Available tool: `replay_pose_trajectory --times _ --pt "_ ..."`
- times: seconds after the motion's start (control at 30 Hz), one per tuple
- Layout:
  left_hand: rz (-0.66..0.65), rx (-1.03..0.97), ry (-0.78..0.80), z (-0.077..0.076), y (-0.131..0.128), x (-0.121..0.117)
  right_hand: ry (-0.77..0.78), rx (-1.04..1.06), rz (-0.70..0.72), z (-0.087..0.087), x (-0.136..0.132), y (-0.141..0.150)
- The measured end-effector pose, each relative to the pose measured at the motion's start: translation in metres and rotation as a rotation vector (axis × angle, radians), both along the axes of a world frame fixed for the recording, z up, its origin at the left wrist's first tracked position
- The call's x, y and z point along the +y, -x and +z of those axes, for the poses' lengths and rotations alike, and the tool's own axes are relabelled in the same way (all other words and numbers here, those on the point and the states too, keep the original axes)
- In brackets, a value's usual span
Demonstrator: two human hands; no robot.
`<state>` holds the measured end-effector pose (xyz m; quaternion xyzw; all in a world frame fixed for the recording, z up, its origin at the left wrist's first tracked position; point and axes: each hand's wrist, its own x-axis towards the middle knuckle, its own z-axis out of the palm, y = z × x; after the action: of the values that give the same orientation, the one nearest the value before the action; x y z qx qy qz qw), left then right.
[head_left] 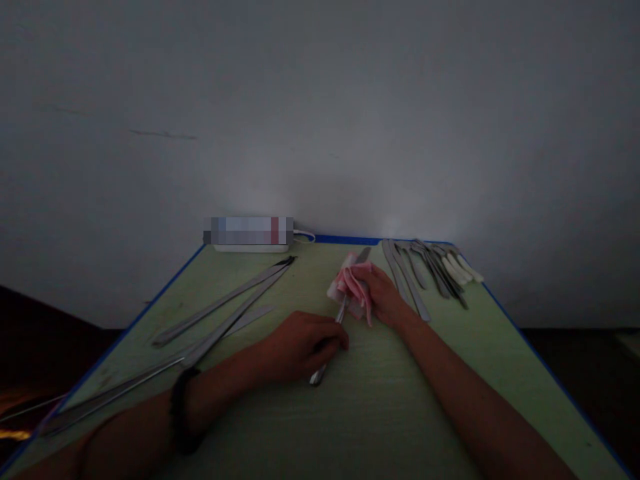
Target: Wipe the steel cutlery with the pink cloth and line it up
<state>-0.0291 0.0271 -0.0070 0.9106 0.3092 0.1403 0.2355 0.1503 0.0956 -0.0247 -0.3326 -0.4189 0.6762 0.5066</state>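
At the back of the green surface I see a pixelated box with a white cable. Long metal utensils lie on the left, partly covered by my left forearm; overlapping cutlery sits at the right, too tangled for me to count. Both arms angle inward, the right reaching farther. I count one knife mid-surface, tilted: my left grip curls closed about its handle, while my right grip pinches one pink cloth around the blade, tip showing.
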Motion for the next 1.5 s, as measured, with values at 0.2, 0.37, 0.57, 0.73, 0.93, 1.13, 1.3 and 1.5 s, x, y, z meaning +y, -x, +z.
replay_pose_trajectory --times 0.2,0.37,0.57,0.73,0.93,1.13,1.3,1.5 --pt "0.004 0.006 -0.001 0.001 0.000 0.000 0.060 0.040 -0.024 -0.006 0.004 0.000" --pt "0.005 0.005 -0.001 0.001 -0.001 0.000 0.061 0.062 -0.039 -0.007 0.006 0.001" --pt "0.024 0.027 0.005 0.002 -0.001 0.000 0.076 0.052 -0.023 -0.008 0.007 0.000" --pt "0.019 0.027 0.017 0.006 -0.002 -0.001 0.067 0.032 -0.040 -0.002 0.003 0.001" --pt "0.017 0.050 -0.028 0.005 -0.003 -0.001 0.037 0.031 -0.024 0.003 0.001 0.003" --pt "0.005 0.060 -0.051 0.003 -0.002 0.000 0.060 0.022 -0.046 -0.002 0.003 0.001" --pt "0.004 0.128 -0.105 0.002 -0.003 0.000 0.045 -0.014 -0.018 -0.007 0.004 -0.001" --pt "-0.005 0.135 -0.130 0.003 -0.003 -0.002 0.029 -0.010 -0.009 -0.004 0.003 -0.001"
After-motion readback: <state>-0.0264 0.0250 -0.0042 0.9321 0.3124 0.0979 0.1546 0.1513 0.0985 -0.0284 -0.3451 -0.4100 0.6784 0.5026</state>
